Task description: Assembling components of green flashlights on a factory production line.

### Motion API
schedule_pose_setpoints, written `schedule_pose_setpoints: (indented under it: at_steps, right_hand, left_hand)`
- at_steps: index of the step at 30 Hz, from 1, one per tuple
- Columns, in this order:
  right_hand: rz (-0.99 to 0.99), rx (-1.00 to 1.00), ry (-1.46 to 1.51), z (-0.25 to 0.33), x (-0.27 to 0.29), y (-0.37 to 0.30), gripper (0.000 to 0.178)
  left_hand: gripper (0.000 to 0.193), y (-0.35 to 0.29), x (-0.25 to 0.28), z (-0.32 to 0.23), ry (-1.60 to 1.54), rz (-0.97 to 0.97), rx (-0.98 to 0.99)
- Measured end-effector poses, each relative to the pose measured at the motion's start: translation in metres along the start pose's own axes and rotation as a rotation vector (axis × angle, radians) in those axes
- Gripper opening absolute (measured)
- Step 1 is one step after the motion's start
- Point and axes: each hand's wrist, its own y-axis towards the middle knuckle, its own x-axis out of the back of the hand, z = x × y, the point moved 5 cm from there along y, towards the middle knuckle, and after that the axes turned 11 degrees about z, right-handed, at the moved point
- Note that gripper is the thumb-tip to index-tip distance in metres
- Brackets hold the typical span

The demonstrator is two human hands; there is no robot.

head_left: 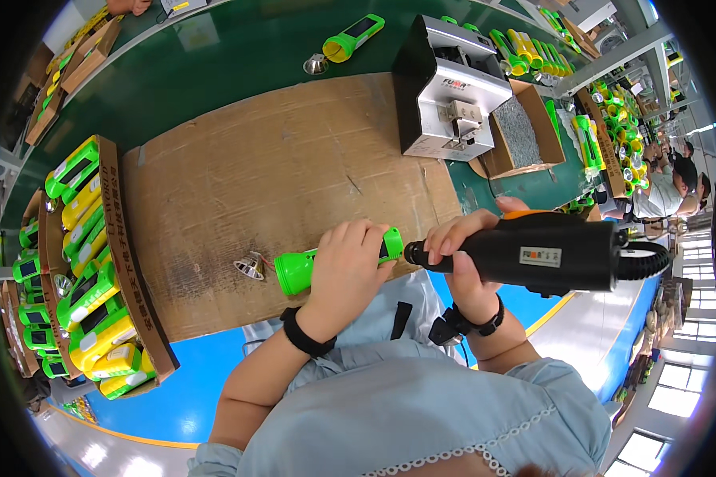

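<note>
A green worktop (215, 63) is being covered across its middle by a large brown cardboard sheet (278, 183); at the sheet's left edge a cardboard box (131, 262) is being filled with rows of green and yellow flashlights (87, 294); at the far right of the sheet a grey and black machine (449, 87) is being stood beside a smaller open carton (525, 131) of dark small parts; a black electric screwdriver (549, 254) is being gripped at its front end by the right hand (465, 266), the fingers clenched round the barrel and the tip pointed at the end of a green flashlight (326, 266); that flashlight is being held just above the near edge of the cardboard sheet by the left hand (346, 274), the fingers wrapped over its body, its wide head turned to the left; another green and yellow flashlight (354, 36) is being left lying on the worktop at the far side, well apart from the hands; a small silver reflector cone (250, 265) is being left on the cardboard just beside the held flashlight's head; a second such cone (317, 63) is lying near the far flashlight.
</note>
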Motion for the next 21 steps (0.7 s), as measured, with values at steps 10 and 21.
schedule_pose_setpoints:
  at_steps: [10, 21]
  right_hand:
    - [0.130, -0.019, -0.240, -0.015, -0.002, -0.003, 0.056]
    - [-0.133, 0.113, 0.136, 0.051, 0.012, 0.023, 0.069]
  left_hand:
    - [0.046, -0.002, -0.003, 0.003, 0.030, 0.018, -0.005]
    - [0.038, -0.005, 0.007, -0.020, 0.230, -0.119, -0.066]
